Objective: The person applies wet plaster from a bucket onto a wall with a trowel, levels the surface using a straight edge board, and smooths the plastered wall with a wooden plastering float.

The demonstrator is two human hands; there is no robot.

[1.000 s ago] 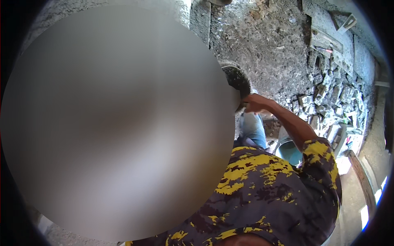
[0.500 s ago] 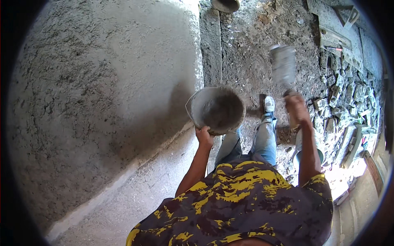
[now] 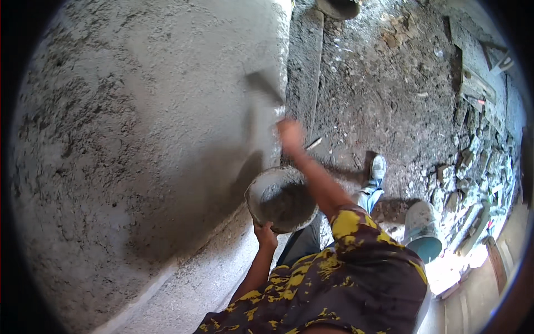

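Observation:
My left hand (image 3: pixel 266 236) is closed on the near rim of a round bucket (image 3: pixel 255 196), which tilts so that grey mortar (image 3: pixel 285 207) shows inside. Beyond the bucket, my right hand (image 3: pixel 290 134) is wrapped round a trowel (image 3: pixel 266 86), blurred by motion. Its blade points left, over the right part of the grey plastered wall (image 3: pixel 167 78), while the handle's end sticks out behind the fist. Whether the blade touches the wall, or carries mortar, I cannot tell. The plaster looks smoother near the blade and rougher farther left.
Right of my legs stands another bucket (image 3: pixel 424 222). Broken bricks and rubble (image 3: pixel 470 167) are heaped along the right side, below a wooden board (image 3: pixel 477 86). A dark round container (image 3: pixel 340 8) sits at the far edge. Loose dirt covers the floor (image 3: pixel 384 106).
My right hand has swung the trowel from the right across to the wall on the left. The bucket in my left hand appears lower in view, and the view has shifted.

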